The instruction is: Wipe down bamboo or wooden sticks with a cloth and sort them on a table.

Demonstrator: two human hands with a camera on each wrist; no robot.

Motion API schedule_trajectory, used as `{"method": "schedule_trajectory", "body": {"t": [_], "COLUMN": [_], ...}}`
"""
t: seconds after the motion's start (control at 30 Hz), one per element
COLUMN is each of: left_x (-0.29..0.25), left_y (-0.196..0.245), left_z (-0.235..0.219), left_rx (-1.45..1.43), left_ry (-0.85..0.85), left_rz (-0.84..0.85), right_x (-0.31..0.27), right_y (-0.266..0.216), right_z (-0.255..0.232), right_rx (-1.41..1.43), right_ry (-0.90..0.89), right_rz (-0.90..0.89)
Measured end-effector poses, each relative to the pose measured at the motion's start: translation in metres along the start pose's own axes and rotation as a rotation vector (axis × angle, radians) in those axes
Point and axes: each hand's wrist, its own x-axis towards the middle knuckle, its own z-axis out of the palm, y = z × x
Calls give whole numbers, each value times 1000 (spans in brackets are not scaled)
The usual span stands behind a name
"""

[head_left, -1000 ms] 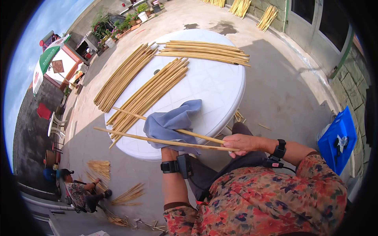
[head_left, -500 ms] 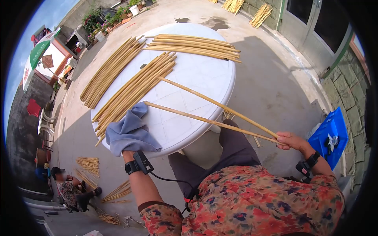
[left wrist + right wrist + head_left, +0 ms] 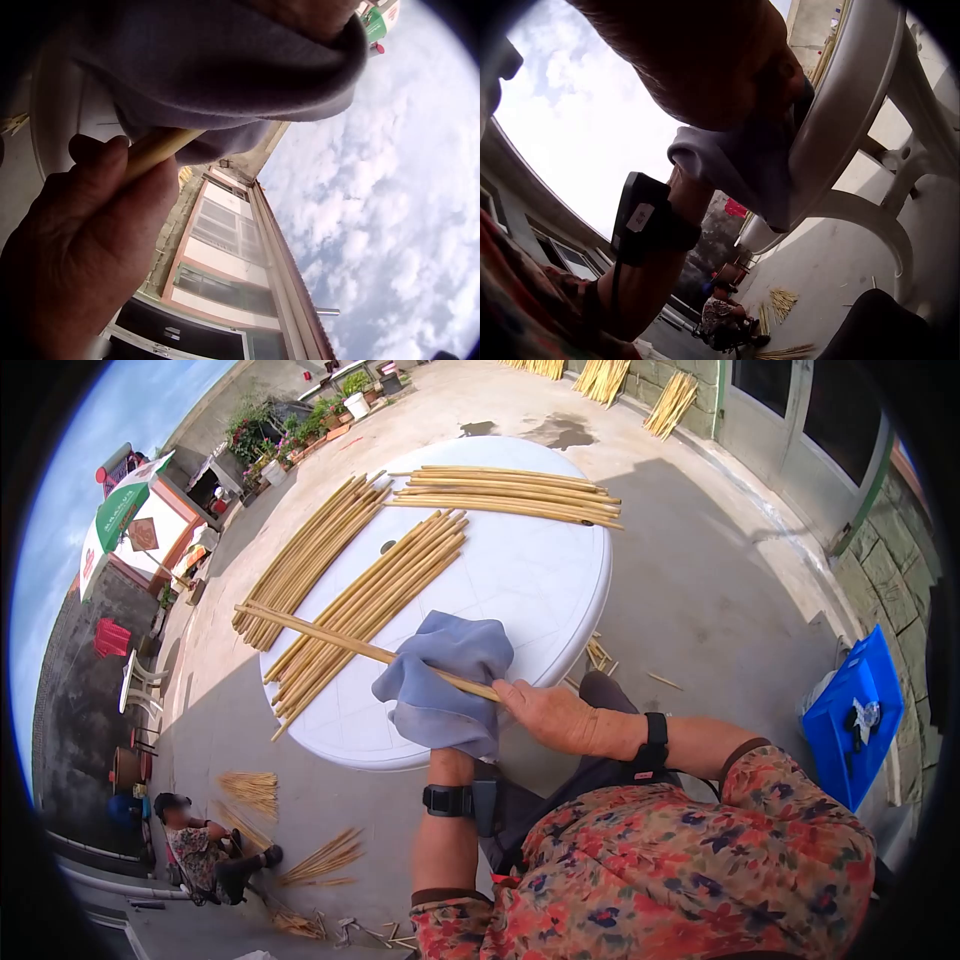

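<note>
In the head view, a blue-grey cloth (image 3: 445,670) is bunched around light wooden sticks (image 3: 320,633) near the table's front edge. My left hand (image 3: 311,13) holds the cloth around the sticks, and its fingers are mostly hidden by the folds. With thumb and fingers, my right hand (image 3: 560,718) grips the near end of the sticks, right beside the cloth. The far ends reach left across a bundle of similar sticks (image 3: 375,615) on the white round table (image 3: 530,580). The left wrist view shows the right thumb pressed along the stick end.
Two more stick bundles lie on the table, one at the left (image 3: 310,560) and one at the back (image 3: 510,495). A blue bin (image 3: 855,720) stands at the right. A seated person (image 3: 205,850) is at lower left beside sticks on the ground (image 3: 325,857).
Half a second ago, my right hand had drawn two spread sticks out to the right, clear of the cloth. Now it is back beside the cloth, with the sticks close together and running through it leftward.
</note>
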Motion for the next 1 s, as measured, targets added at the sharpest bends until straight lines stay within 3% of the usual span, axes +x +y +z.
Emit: {"method": "schedule_trajectory", "body": {"t": [0.07, 0.17, 0.27, 0.37, 0.5, 0.73, 0.83, 0.9, 1.0], "left_x": [-2, -6, 0, 4, 1, -6, -13, -16, -12], "left_y": [-5, -22, -22, -15, -12, -12, -4, -8, -20], "left_z": [-1, -3, -14, -60, -127, -180, -204, -208, -193], "left_rx": [27, -71, -193, -290, -327, -319, -313, -312, -321], "left_ry": [-20, 90, 213, 367, 518, 615, 654, 654, 618], "left_rz": [8, -202, -202, -187, -170, -152, -128, -135, -165], "right_x": [-2, -6, -11, -40, -109, -180, -201, -201, -150], "right_y": [-5, -10, -1, 11, 52, 96, 122, 126, 126], "right_z": [6, 2, -12, -31, -41, -86, -100, -110, -111], "right_rx": [12, -19, -41, -12, 35, -70, -84, -168, -139], "right_ry": [-16, -15, -13, -144, -126, -202, -92, 43, 227], "right_rz": [-20, -14, -41, -18, -31, 86, 187, 349, 470]}}
